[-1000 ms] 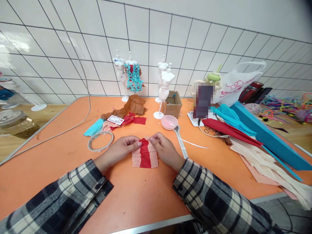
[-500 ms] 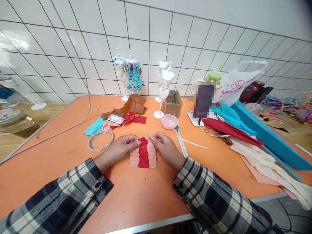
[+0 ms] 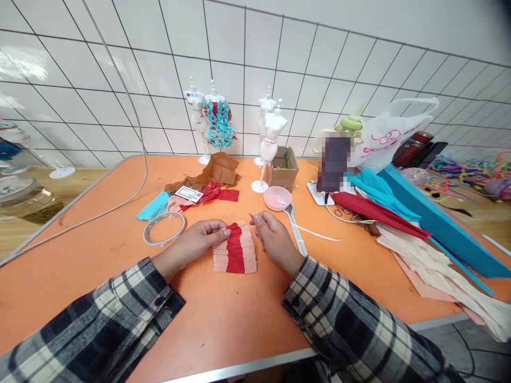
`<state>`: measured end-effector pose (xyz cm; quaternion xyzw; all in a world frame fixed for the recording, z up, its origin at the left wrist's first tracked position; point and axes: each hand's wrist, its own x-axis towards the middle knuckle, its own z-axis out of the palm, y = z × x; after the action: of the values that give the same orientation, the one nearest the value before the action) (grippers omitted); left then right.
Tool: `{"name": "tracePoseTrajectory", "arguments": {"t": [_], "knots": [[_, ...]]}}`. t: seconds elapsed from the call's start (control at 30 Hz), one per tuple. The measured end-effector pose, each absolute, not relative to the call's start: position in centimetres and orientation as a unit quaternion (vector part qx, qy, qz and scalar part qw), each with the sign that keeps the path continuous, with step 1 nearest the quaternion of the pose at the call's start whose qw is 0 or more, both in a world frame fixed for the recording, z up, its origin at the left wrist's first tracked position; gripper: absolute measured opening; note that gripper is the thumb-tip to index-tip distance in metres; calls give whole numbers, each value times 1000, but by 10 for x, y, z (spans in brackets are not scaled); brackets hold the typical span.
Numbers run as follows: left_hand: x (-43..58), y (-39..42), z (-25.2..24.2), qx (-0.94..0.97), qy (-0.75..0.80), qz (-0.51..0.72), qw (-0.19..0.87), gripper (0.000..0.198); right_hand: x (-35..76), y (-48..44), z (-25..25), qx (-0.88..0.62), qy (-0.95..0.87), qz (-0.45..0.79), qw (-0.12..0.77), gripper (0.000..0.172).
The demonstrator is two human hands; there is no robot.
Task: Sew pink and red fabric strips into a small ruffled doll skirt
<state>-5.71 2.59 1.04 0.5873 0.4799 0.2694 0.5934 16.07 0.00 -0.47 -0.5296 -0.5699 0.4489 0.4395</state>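
My left hand [image 3: 199,240] pinches the upper left edge of a small pleated piece of crepe paper [image 3: 235,255], pink with a red band down its middle. That piece lies nearly flat over the orange table, its lower edge towards me. Just right of it, my right hand [image 3: 273,234] is closed in a pinch, apart from the paper's top edge. A tiny pale tip pokes out from the right fingers, too small to name. Beyond the right hand sit a pink bowl [image 3: 278,198] and a grey-handled tool [image 3: 296,229].
A tape roll [image 3: 164,229] lies left, near brown crepe paper [image 3: 219,169] and a white card [image 3: 189,194]. White mini mannequins [image 3: 274,127] and a cardboard box [image 3: 285,169] stand behind. A phone [image 3: 335,162] on a stand and coloured paper [image 3: 383,215] are at right.
My right hand has let go of the paper's top right corner and drawn slightly away from it. My left hand still pinches the paper.
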Motion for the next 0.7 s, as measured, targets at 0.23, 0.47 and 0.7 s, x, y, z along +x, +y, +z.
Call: {"name": "tracePoseTrajectory", "arguments": {"t": [0.23, 0.47, 0.7], "knots": [[-65, 29, 10, 525, 467, 298, 647, 41, 158, -2, 5, -438, -539, 585, 418, 41], [-64, 25, 10, 444, 390, 367, 719, 43, 153, -3, -1, -415, -507, 619, 433, 35], [-54, 11, 2, 421, 353, 290, 784, 53, 152, -7, 5, -403, -427, 640, 496, 53]]}}
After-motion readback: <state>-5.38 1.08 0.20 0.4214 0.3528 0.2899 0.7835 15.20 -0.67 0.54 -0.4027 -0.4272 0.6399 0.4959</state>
